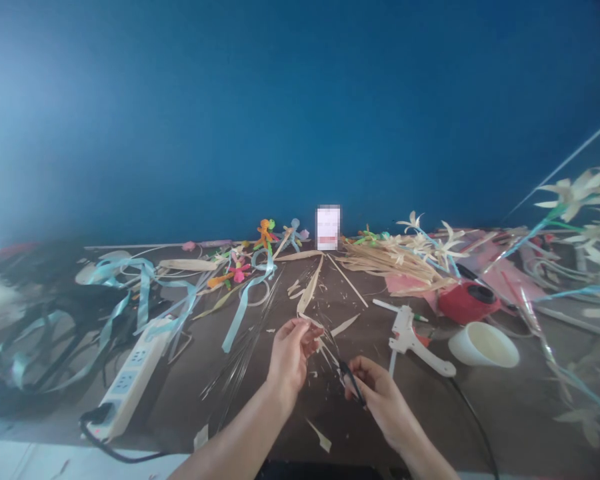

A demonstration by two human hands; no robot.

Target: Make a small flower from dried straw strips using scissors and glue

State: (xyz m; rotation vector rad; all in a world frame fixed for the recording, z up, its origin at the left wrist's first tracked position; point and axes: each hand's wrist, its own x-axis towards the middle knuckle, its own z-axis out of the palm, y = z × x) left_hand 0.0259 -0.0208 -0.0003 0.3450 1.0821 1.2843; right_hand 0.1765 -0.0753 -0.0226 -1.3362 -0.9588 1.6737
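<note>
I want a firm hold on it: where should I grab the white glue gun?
Probably by the handle of the glue gun, the end where the black cord leaves. Come from the near side: it lies flat on the table, handle slanting toward the right hand, which holds scissors; the left hand pinches a straw strip.

Card (328,228) by wall (300,100) pixelated, txt unreadable; dark heap (35,293) at far left blurred, can't ID; pale flowers (587,190) cut off by rt edge; black tool (353,385) in right hand (380,397) mostly hidden by fingers (367,372); sliver (316,325) in left hand (291,353) too thin to ID.
</note>
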